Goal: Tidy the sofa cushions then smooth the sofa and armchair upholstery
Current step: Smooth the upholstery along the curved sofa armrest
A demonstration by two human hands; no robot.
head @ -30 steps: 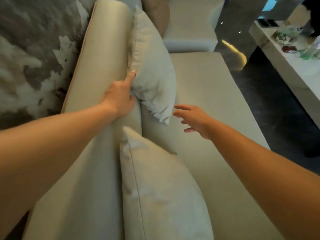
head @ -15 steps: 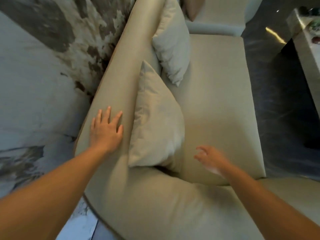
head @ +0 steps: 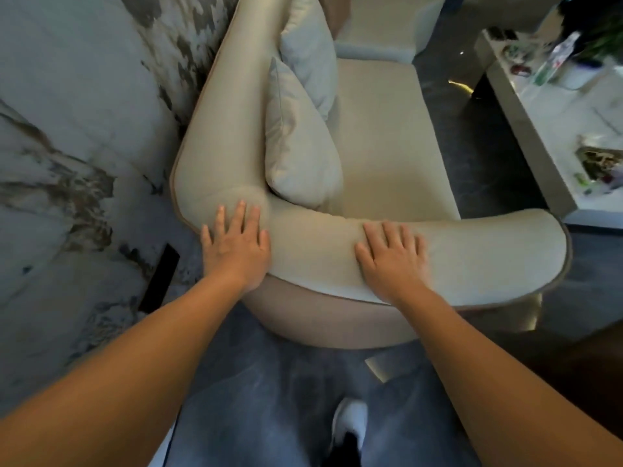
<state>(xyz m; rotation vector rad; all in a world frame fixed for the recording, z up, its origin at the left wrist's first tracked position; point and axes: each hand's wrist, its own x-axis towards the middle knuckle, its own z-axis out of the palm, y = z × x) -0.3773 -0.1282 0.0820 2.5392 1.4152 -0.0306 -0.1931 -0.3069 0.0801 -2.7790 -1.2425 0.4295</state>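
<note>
- Marbled grey wall point(head: 67, 96) backs a cream upholstered sofa point(head: 381, 129).
- Two pale square cushions point(head: 296, 153) lean against its backrest.
- Left hand point(head: 237, 246) and right hand point(head: 392, 254) lie flat, fingers spread, on the padded armrest, holding nothing.

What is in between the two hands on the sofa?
Only bare sofa armrest lies between the left hand and right hand in the head view.

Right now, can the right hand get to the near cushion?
Probably yes. The right hand lies flat and empty on the sofa arm, and the near cushion leans against the backrest just past that arm. Nothing lies between them, so a short reach forward and left should do.
</note>
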